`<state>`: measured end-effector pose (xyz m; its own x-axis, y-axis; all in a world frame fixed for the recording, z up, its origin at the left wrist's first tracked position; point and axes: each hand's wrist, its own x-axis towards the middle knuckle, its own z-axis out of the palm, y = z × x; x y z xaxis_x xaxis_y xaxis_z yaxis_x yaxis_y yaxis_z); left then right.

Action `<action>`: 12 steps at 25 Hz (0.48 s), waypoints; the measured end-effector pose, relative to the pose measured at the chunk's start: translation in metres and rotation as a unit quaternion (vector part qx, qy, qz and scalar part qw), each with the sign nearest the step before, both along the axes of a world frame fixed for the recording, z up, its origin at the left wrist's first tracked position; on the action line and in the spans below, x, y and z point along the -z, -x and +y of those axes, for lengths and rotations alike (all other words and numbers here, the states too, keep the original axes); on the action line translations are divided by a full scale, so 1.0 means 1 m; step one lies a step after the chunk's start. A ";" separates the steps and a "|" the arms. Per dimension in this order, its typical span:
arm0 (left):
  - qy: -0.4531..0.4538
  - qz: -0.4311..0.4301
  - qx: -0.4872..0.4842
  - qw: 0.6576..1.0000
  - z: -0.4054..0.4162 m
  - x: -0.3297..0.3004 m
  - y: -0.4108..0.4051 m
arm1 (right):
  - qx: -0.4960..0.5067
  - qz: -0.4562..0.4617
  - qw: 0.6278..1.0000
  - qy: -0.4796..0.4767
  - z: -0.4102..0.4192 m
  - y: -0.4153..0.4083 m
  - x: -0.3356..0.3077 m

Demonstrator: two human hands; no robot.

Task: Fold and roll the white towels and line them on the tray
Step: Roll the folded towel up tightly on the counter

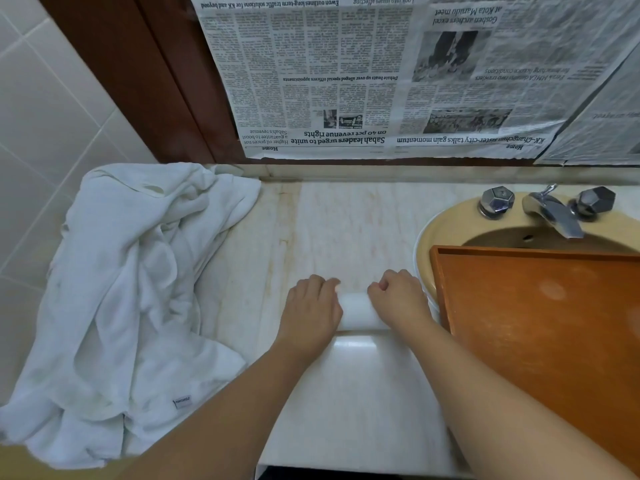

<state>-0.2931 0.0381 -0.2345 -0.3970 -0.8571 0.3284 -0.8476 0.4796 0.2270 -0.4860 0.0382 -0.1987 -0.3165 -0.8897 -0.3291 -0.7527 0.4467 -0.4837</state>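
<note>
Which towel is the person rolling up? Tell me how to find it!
Find the wooden tray over the yellow sink. Just left of it, on the marble counter, both hands grip a small rolled towel. It is a neat tube, unlike the crumpled towel pile far left.

A bathroom is indicated: a yellow basin (446, 233) with chrome tap (554, 211) is set in a marble counter (346, 223), white wall tiles (45, 109) are seen, and newspaper (381, 74) is fixed above.

Soft even indoor light, faint shadows, wide-angle edge bending
</note>
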 end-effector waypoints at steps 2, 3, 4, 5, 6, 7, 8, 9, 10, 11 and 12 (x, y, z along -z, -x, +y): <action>0.037 0.024 0.060 0.997 0.001 0.003 0.000 | 0.014 -0.002 1.000 0.002 -0.005 -0.002 0.001; 0.039 0.025 0.075 0.996 0.001 0.004 0.000 | 0.020 -0.001 1.000 0.002 -0.007 -0.002 0.003; 0.035 0.012 0.081 0.996 0.001 0.006 -0.002 | 0.023 0.002 1.000 0.001 -0.010 -0.001 0.005; 0.018 -0.014 0.093 0.995 0.002 0.006 -0.004 | 0.025 0.008 1.000 0.000 -0.012 -0.001 0.007; 0.003 -0.040 0.112 0.993 0.003 0.008 -0.007 | 0.026 0.016 1.000 0.000 -0.014 0.001 0.009; -0.002 -0.057 0.128 0.990 0.001 0.009 -0.009 | 0.027 0.026 0.999 0.002 -0.017 0.001 0.010; -0.008 -0.067 0.139 0.988 -0.001 0.011 -0.010 | 0.027 0.042 0.999 0.019 -0.019 0.001 0.012; -0.026 -0.082 0.138 0.987 -0.004 0.010 -0.010 | 0.021 0.059 0.997 0.054 -0.018 -0.002 0.013; -0.046 -0.096 0.133 0.985 -0.005 0.010 -0.010 | -0.001 0.076 0.991 0.114 -0.015 -0.005 0.015; -0.067 -0.110 0.130 0.983 -0.007 0.009 -0.009 | -0.044 0.097 0.978 0.178 -0.009 -0.008 0.016; -0.079 -0.118 0.130 0.981 -0.009 0.007 -0.007 | -0.096 0.121 0.960 0.233 -0.002 -0.008 0.020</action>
<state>-0.2862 0.0290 -0.2414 -0.6585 -0.7492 0.0720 -0.7389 0.6617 0.1275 -0.4781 0.0362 -0.2182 -0.1486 -0.9722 0.1810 -0.9155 0.0660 -0.3969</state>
